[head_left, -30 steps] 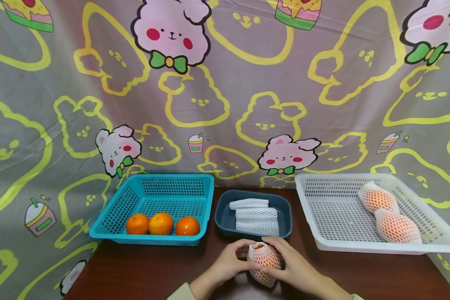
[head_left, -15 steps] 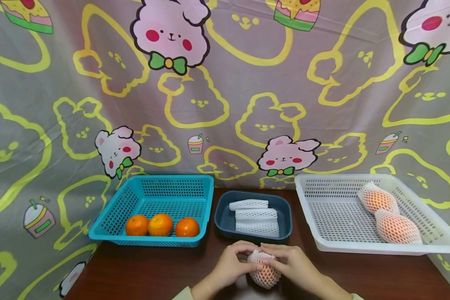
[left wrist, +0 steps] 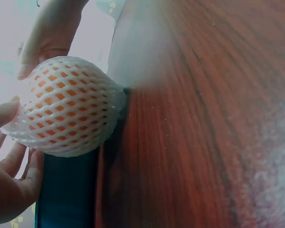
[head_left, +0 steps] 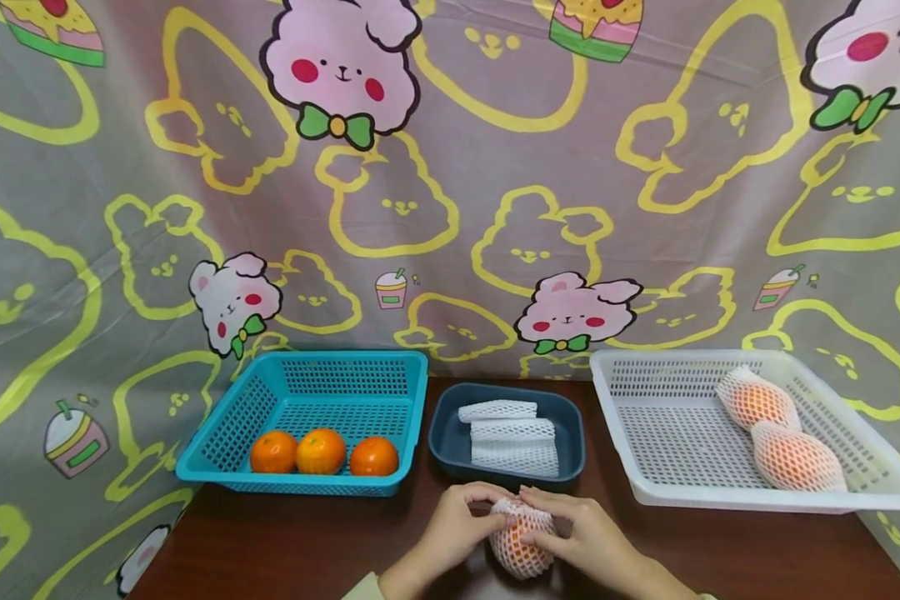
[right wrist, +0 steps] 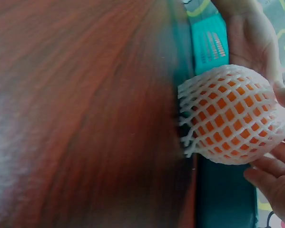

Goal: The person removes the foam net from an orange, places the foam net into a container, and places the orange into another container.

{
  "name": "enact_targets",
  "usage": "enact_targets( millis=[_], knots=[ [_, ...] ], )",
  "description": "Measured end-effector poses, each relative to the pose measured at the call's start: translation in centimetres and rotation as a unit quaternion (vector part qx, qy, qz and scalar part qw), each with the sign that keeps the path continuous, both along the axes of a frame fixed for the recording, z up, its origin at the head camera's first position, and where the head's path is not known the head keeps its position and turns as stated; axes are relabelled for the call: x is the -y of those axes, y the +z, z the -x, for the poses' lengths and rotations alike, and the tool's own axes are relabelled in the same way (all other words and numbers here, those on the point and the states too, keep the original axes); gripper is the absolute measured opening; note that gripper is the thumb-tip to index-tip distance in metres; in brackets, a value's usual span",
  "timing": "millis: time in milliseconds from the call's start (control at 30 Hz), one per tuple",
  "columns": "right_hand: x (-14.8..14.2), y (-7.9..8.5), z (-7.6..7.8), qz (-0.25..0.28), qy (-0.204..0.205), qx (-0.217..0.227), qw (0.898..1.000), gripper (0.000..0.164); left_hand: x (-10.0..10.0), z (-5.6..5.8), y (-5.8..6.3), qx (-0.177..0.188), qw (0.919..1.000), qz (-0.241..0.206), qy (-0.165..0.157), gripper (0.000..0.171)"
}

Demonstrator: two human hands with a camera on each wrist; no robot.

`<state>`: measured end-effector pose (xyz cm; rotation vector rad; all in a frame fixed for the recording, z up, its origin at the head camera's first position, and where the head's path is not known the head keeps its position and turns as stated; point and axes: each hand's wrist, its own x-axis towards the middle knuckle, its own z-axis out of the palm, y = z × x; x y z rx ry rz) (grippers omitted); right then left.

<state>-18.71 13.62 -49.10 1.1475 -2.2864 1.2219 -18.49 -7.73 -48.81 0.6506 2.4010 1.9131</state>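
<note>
Capping the orange (right wrist: 240,108) now, the white net (head_left: 522,550) seems gathered.

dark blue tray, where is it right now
In the head view, the dark blue tray sits low, just right of centre, between the turquoise basket and white basket, beyond the netted orange.

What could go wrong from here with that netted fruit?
The round fruit could roll across the table if the left hand and right hand both let go. The foam net might tear where they grip its upper end. The hands might also bump the dark tray just beyond them.
</note>
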Motion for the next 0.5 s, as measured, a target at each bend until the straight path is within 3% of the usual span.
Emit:
enact_targets(
  millis=[67,300,400,500],
  knots=[
    [-0.08,-0.13,0.07,-0.009,0.003,0.009,1.0,0.041,0.07,-0.05,0.09,0.001,1.0,0.004,-0.003,0.017],
    [-0.09,-0.39,0.56,0.018,0.02,-0.031,0.999,0.027,0.04,0.01,-0.08,0.019,0.9987,0.01,-0.046,0.037],
    [-0.03,-0.35,0.53,0.03,0.022,-0.045,0.998,0.025,-0.06,0.05,-0.24,0.017,0.9987,0.01,-0.046,0.032],
    [0.01,-0.35,0.49,0.037,0.026,-0.072,0.996,0.025,-0.15,-0.03,-0.32,0.003,0.9995,0.02,-0.022,0.021]
  ],
)
